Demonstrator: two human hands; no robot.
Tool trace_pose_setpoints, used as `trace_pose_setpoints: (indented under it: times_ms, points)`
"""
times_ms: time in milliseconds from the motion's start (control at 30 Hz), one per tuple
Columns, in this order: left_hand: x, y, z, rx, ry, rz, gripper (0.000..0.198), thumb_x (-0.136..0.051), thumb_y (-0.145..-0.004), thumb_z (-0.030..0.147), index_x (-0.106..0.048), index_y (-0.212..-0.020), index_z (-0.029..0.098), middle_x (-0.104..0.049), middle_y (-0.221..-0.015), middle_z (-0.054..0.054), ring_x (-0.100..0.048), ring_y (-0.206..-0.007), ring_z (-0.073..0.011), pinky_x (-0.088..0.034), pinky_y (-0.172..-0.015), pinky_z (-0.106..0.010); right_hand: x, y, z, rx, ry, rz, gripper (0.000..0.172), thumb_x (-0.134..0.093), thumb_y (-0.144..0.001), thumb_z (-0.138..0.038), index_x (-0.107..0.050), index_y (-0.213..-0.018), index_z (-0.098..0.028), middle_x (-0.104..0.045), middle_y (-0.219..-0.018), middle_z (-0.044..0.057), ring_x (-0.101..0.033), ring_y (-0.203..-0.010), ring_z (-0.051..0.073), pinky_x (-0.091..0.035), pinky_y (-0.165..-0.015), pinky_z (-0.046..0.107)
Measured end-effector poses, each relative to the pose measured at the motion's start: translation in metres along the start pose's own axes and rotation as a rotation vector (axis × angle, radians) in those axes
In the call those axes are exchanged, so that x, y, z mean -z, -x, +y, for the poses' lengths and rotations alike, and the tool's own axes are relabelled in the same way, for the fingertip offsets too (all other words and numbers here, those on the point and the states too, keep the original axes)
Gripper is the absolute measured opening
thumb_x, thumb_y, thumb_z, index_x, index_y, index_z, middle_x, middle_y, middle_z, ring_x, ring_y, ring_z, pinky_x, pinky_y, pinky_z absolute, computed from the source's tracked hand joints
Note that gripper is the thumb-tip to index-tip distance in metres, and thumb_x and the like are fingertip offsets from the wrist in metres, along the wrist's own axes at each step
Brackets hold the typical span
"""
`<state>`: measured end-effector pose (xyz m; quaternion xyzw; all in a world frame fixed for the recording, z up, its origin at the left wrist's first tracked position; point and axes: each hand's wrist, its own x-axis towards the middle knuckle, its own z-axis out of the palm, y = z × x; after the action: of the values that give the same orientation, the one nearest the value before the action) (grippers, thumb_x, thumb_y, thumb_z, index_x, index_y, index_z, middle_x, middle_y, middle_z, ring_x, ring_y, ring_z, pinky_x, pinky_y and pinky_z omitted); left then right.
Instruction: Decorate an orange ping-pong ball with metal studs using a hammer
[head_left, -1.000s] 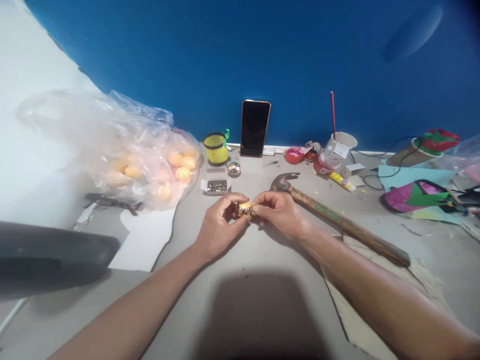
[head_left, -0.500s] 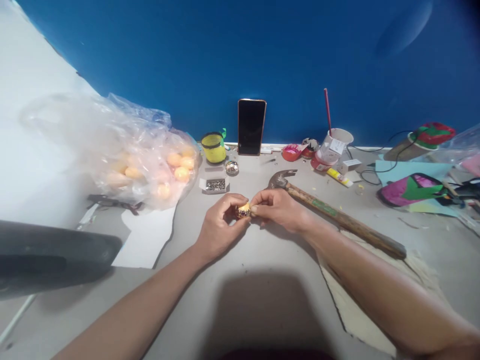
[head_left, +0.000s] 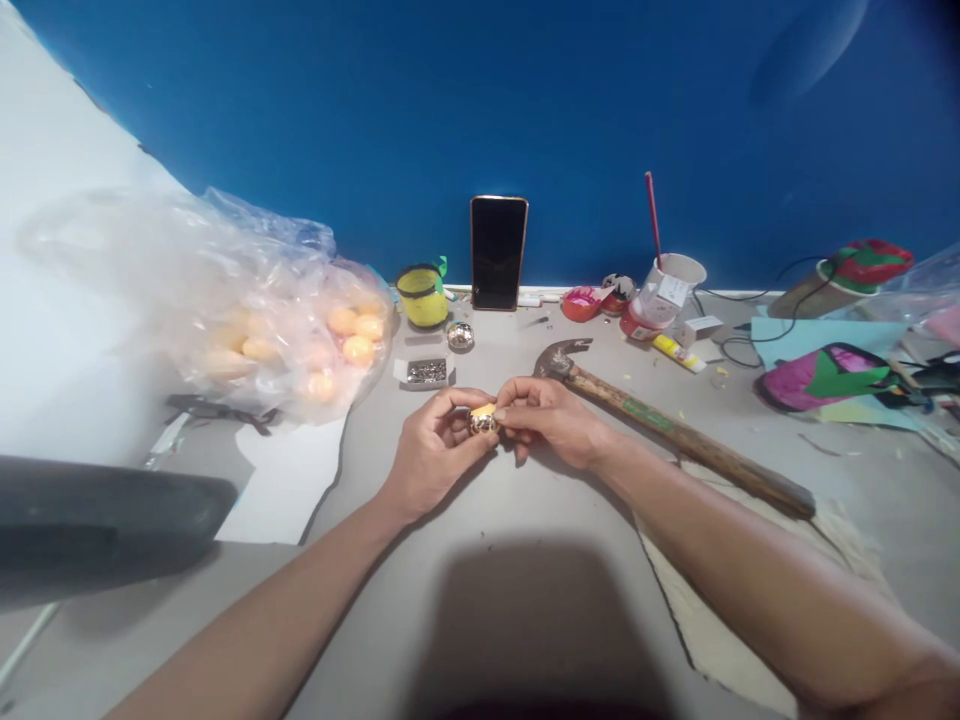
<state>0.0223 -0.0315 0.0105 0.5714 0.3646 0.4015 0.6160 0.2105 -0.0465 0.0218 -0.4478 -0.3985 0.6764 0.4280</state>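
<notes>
Ball (head_left: 482,420): yellow above, shiny metallic pieces across its lower part, held just over the grey surface (head_left: 375,630) near mid-view. Left hand (head_left: 431,445) has it, fingers curled round its left side and closed on it from above and below. Right hand (head_left: 551,420) opposite, fingers bent, tips drawn together at the ball's right edge; cannot tell whether they grasp some small piece or only press on the ball.

Just beyond the left hand, a small open box (head_left: 425,374), white flaps out, filled with tiny metallic bits. Behind it and slightly right, a silver ball (head_left: 460,336), apart from the box. Yellow cup (head_left: 422,295), dark rim, stands farther back, near the silver ball. Phone (head_left: 499,252) upright, dark screen, at the foot of the blue wall (head_left: 337,120).

Hammer (head_left: 675,430) lies slantwise beyond the right hand, claw head near the knuckles, wooden handle running right and toward the wearer. Pale cloth-like sheet (head_left: 705,630) partly under the right forearm (head_left: 697,530).

Far right: white tub (head_left: 679,275) with a red stick (head_left: 652,220) standing in it; yellow glue tube (head_left: 679,354) near its base; purple-and-green pouch (head_left: 821,378).

Left: clear bag (head_left: 247,270), yellow balls (head_left: 358,350) showing through; white paper (head_left: 285,490) in front.
</notes>
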Motion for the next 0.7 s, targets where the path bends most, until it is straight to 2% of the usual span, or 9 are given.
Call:
trace_pose_setpoints:
  times_ms: [133,267,367,533,700]
  points:
    - [0.001,-0.001,0.002,0.017,0.017,-0.022,0.038,-0.088,-0.074,0.029,-0.064,-0.102,0.017,-0.072,-0.095,-0.006,-0.071,-0.083,-0.0171,-0.061,-0.076,-0.03,0.004,-0.002,0.0,0.004,-0.021,-0.048,0.028,-0.083,-0.071,-0.035,-0.063,-0.079,-0.018,-0.058,-0.059,-0.005,-0.047,-0.046,0.007,-0.053,-0.042,0.021]
    - [0.002,-0.001,0.006,0.03,0.033,-0.076,0.033,-0.083,-0.081,0.033,-0.064,-0.101,0.016,-0.073,-0.086,-0.005,-0.07,-0.078,-0.0171,-0.059,-0.072,-0.03,0.007,-0.003,0.0,-0.001,-0.029,-0.058,0.026,-0.078,-0.076,-0.037,-0.064,-0.084,-0.017,-0.059,-0.06,-0.004,-0.049,-0.046,0.008,-0.056,-0.043,0.023]
    - [0.002,-0.002,0.01,0.05,0.012,-0.092,0.025,-0.077,-0.085,0.033,-0.064,-0.096,0.015,-0.073,-0.081,-0.004,-0.068,-0.074,-0.0154,-0.057,-0.07,-0.029,0.007,-0.003,-0.001,-0.005,0.032,-0.066,0.025,-0.079,-0.074,-0.034,-0.064,-0.085,-0.017,-0.06,-0.061,-0.004,-0.05,-0.046,0.008,-0.058,-0.044,0.024]
    - [0.001,-0.002,0.011,0.085,-0.02,-0.087,0.018,-0.072,-0.08,0.024,-0.059,-0.091,0.016,-0.07,-0.073,-0.001,-0.06,-0.063,-0.0117,-0.049,-0.059,-0.024,0.005,-0.001,-0.003,-0.012,0.162,-0.105,0.023,-0.078,-0.075,-0.031,-0.063,-0.084,-0.016,-0.062,-0.062,-0.004,-0.053,-0.046,0.007,-0.056,-0.044,0.022]
    - [0.003,-0.002,0.012,0.104,-0.007,-0.114,0.014,-0.065,-0.084,0.027,-0.058,-0.091,0.017,-0.064,-0.067,0.001,-0.055,-0.057,-0.01,-0.046,-0.055,-0.022,0.007,0.001,-0.001,0.023,0.21,-0.138,0.03,-0.081,-0.077,-0.038,-0.062,-0.087,-0.017,-0.064,-0.065,-0.003,-0.058,-0.05,0.009,-0.055,-0.046,0.022]
